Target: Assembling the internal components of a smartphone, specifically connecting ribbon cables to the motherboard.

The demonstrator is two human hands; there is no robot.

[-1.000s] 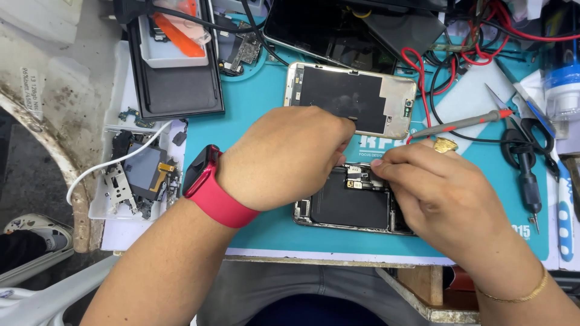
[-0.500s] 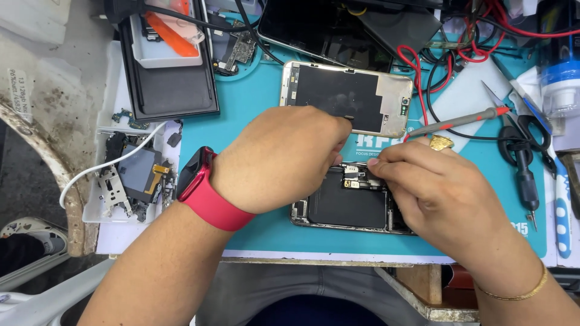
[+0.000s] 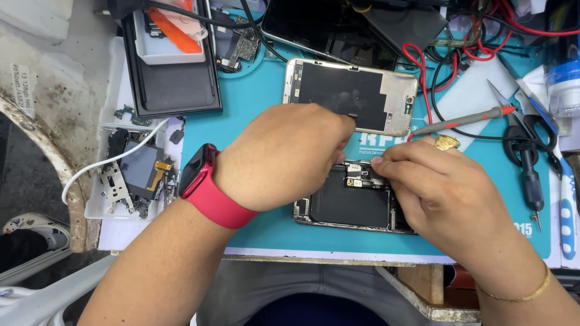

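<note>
Nearest the camera, two bare forearms reach over the front edge of a tabletop (image 3: 338, 258) and meet above an opened phone (image 3: 350, 205) lying on a teal work mat (image 3: 254, 115). The left hand (image 3: 284, 157), a red smartwatch (image 3: 202, 181) on its wrist, arches over the phone's upper left part with fingers curled downward; whether its fingertips pinch anything cannot be told, since the back of the hand hides them. The right hand (image 3: 447, 199), with a gold ring (image 3: 447, 142) and a thin gold bangle (image 3: 513, 294), has its fingers drawn together at the small connectors near the phone's top edge, touching the exposed interior just above the dark battery. Whatever it may be pinching is too small to make out.

Just beyond the hands lies a detached phone back housing (image 3: 353, 96), pale gold at the rim. To its right a red-tipped probe (image 3: 462, 121) rests on the mat, with scissors (image 3: 531, 130) and a black screwdriver (image 3: 531, 181) further right. To the left, a white tray (image 3: 96, 205) holds loose parts and a white cable (image 3: 103, 166). Farthest back sit a black box (image 3: 175, 87), a dark screen (image 3: 326, 30) and tangled red wires (image 3: 483, 30).
</note>
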